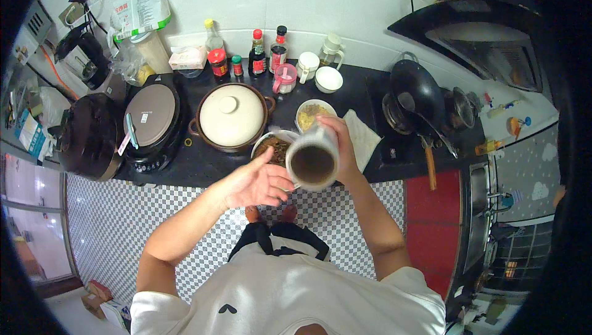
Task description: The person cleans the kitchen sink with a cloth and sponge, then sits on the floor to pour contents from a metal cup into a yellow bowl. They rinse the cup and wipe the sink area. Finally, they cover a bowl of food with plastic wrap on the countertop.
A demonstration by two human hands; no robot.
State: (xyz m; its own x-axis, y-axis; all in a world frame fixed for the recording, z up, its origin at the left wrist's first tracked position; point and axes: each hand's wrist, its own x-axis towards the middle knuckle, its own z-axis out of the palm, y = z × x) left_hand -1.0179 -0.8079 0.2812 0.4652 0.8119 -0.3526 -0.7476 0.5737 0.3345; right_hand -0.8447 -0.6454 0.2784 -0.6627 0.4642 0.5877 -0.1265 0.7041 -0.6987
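My right hand (340,143) grips a pale cylindrical container (326,138) from its right side. Dark brown liquid (313,165) shows through its round mouth, which faces up toward me. On the other side, my left hand (261,181) is spread with palm and fingers apart. Its fingertips come close to the container's wall; whether they touch it I cannot tell. Behind both hands, a white bowl holds dark brown chopped food (276,148), partly covered by the left thumb and the container. Farther back stands a bowl of yellowish minced food (310,115), partly hidden by the right hand.
A lidded clay pot (231,120) and a round electric griddle (150,115) stand left on the black counter (203,168). Sauce bottles (257,55), a pink jar (284,80) and a white bowl (329,80) line the back. Rightward are a cloth (363,138) and a wok (416,94).
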